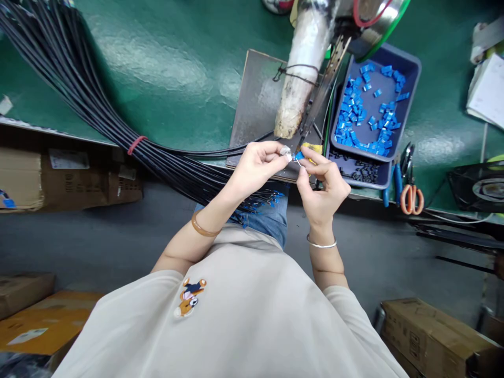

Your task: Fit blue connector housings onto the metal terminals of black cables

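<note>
Near the front edge of the bench, my left hand (260, 165) is closed in a pinch around the end of a black cable (236, 152). A small blue connector piece (300, 156) shows at the cable's end, between my two hands. My right hand (323, 184) is closed with thumb and fingertips near it, beside a thin white wire (298, 163); my fingers partly hide what they grip. Both hands work just below a soldering iron's tip (302, 137). The bundle of black cables (165, 168), tied with a red band (137, 145), runs leftward, its blue-tipped ends over my lap.
A grey bin (413, 79) of small blue parts overlaps another bin (380, 181) of black parts. Blue-handled pliers (397, 181) and orange-handled scissors (412, 199) lie at the right edge. A white wrapped duct (301, 73) hangs above a metal plate (252, 100). Cardboard boxes (437, 336) stand on the floor.
</note>
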`<action>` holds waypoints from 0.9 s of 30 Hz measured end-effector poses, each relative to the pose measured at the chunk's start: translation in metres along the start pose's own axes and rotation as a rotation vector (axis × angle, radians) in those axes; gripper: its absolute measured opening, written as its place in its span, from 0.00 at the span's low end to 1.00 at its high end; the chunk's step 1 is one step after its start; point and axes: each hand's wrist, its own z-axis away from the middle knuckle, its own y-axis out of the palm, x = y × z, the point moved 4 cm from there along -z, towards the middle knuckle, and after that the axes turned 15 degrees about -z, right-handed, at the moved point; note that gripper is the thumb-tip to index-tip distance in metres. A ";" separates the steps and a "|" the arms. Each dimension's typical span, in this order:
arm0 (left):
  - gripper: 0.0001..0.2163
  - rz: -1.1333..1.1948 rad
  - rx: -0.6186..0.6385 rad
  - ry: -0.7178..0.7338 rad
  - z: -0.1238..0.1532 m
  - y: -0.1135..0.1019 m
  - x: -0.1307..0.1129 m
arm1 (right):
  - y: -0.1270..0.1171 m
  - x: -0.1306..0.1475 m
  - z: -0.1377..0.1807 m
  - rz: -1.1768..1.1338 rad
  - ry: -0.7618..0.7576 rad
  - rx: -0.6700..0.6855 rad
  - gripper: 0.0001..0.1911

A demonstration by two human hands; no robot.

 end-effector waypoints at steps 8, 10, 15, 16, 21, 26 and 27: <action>0.15 -0.016 -0.017 0.015 -0.003 -0.001 -0.006 | 0.001 0.002 -0.006 -0.001 0.061 0.004 0.03; 0.15 -0.032 -0.018 0.015 -0.002 -0.001 -0.008 | 0.001 0.005 -0.007 0.013 0.057 0.011 0.03; 0.15 0.002 0.009 -0.004 0.000 -0.002 -0.007 | -0.001 0.007 -0.006 0.011 0.042 0.021 0.04; 0.15 0.013 0.020 -0.010 0.000 -0.002 -0.006 | -0.001 0.006 -0.005 0.006 0.036 0.022 0.05; 0.15 0.002 0.021 -0.043 0.000 -0.001 -0.004 | -0.002 0.003 -0.005 0.037 0.042 0.029 0.05; 0.14 -0.024 0.006 -0.004 -0.001 -0.002 -0.009 | -0.001 0.008 -0.009 0.050 0.005 0.022 0.04; 0.13 -0.028 0.004 0.003 -0.001 -0.002 -0.010 | -0.001 0.009 -0.010 0.051 -0.002 0.022 0.04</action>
